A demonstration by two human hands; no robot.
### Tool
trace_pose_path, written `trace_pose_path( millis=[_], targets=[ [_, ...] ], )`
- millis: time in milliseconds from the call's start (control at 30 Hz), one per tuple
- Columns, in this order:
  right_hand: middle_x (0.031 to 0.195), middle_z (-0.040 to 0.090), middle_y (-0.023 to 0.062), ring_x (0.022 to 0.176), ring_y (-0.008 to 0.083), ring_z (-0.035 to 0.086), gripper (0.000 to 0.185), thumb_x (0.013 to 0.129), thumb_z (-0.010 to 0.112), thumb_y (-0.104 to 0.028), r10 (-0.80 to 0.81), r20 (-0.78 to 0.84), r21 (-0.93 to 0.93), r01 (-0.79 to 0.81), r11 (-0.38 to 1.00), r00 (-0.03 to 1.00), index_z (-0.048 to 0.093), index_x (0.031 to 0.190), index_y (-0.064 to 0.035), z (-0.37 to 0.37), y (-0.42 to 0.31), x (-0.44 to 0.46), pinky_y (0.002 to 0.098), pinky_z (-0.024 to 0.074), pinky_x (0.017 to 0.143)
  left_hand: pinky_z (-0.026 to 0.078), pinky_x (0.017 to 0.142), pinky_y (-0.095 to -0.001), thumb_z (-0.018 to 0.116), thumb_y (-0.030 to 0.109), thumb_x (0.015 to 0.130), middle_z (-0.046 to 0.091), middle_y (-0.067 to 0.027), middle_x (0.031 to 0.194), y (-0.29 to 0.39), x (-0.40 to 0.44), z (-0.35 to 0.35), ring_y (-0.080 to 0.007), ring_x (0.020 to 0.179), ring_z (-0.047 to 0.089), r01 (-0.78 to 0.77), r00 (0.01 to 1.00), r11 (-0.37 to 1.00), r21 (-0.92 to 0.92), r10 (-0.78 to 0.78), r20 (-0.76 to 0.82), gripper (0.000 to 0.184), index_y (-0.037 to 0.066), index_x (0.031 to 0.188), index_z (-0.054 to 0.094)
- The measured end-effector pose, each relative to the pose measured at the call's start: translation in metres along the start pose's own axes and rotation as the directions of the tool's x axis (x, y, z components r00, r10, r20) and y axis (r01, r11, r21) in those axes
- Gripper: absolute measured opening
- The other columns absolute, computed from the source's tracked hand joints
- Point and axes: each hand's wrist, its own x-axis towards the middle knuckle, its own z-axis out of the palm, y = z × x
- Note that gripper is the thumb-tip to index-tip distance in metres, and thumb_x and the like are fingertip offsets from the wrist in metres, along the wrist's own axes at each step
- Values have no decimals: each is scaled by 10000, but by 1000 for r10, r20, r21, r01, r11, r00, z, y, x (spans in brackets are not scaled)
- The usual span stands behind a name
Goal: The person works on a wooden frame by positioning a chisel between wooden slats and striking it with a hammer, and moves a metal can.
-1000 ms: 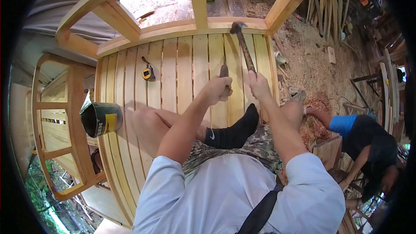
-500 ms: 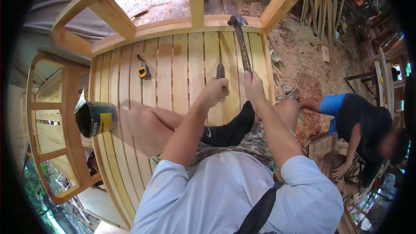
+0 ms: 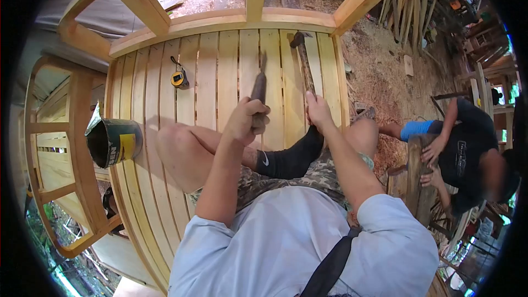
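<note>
My left hand (image 3: pixel 247 120) is closed around a dark punch-like tool (image 3: pixel 258 87) with a narrow, tapered tip pointing away from me; its exact kind is unclear. The tool is lifted over the bench slats. In my right hand (image 3: pixel 319 112) is the handle of a hammer (image 3: pixel 304 65), its worn head toward the far rail. Between and below both hands is a foot in a black sock (image 3: pixel 291 157). The pale slatted wooden bench (image 3: pixel 209 99) lies beneath, and a yellow and black tape measure (image 3: pixel 179 79) rests on it to the left.
A dark bucket (image 3: pixel 114 142) stands on the bench's left side. The bench's wooden frame rail (image 3: pixel 209 22) runs across the far end. Another wooden frame (image 3: pixel 82 148) is at far left. At right, a person (image 3: pixel 467 148) in dark clothes handles a piece of wood (image 3: pixel 415 170) over sawdust-covered ground.
My left hand has drawn back toward me and left, lifting the punch-like tool. The hammer has come slightly nearer and lower. The person at right has shifted their arms and body.
</note>
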Motion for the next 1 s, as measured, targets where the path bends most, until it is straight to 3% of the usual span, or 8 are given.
trace_pose_path(
  millis=[133,300,400,467,600,667,933,1000],
  targets=[
    [626,504,22,431,111,470,425,1029,478,-435,-98,-63,-90,93,992,993,518,868,-44,14,-21,-9,279,387,381,358,385,-239,571,109,809,592,-69,832,9,11,-17,-119,597,571,-42,999,999,5,42,-8,227,58,1004,465],
    [636,490,5,475,90,474,401,1051,444,-401,-346,-43,-16,346,938,937,521,885,-44,27,-68,-38,257,402,425,348,377,-230,567,117,810,585,-67,833,4,20,-27,-119,593,566,15,996,999,-29,-12,89,237,58,1006,447],
    [656,504,1,519,80,481,366,1056,440,-371,-489,-57,126,492,861,871,531,907,-50,35,-85,-49,242,412,472,301,384,-258,593,38,803,507,-55,697,4,16,-13,-131,513,500,8,997,997,-72,-13,-72,179,57,899,444],
    [670,518,7,536,82,476,342,1051,452,-355,-681,-94,143,686,713,727,542,940,-44,41,-81,-47,244,410,496,262,384,-257,599,25,805,456,-25,652,-3,22,-23,-106,482,440,52,998,996,-66,-54,-33,204,72,881,415],
    [664,523,13,534,91,490,354,1046,459,-355,-706,-89,-34,706,707,702,561,971,-25,46,-22,17,254,416,501,235,391,-254,603,29,801,415,-2,627,-8,26,-20,-89,467,388,33,997,999,-42,-36,-74,217,79,864,401],
    [649,533,52,616,131,531,383,1019,512,-346,-324,-51,-446,269,854,945,576,865,-1,45,-23,40,322,448,578,240,393,-253,607,34,797,413,0,626,-15,33,-28,-89,466,385,34,998,999,-14,-35,-58,217,76,862,404],
    [692,535,19,563,80,517,368,1051,449,-356,-605,-32,90,606,791,795,545,906,-31,56,-54,-23,227,411,500,262,398,-266,613,49,800,442,-20,669,-19,30,-31,-111,505,420,30,998,999,-40,-32,-55,208,69,865,417],
    [689,590,67,611,163,567,380,1030,474,-336,-588,-76,105,593,798,805,576,919,12,59,-45,-15,332,463,595,269,399,-270,614,52,801,447,-26,673,-19,31,-31,-117,512,428,31,999,999,-30,-32,-30,206,68,864,419]
  ],
)
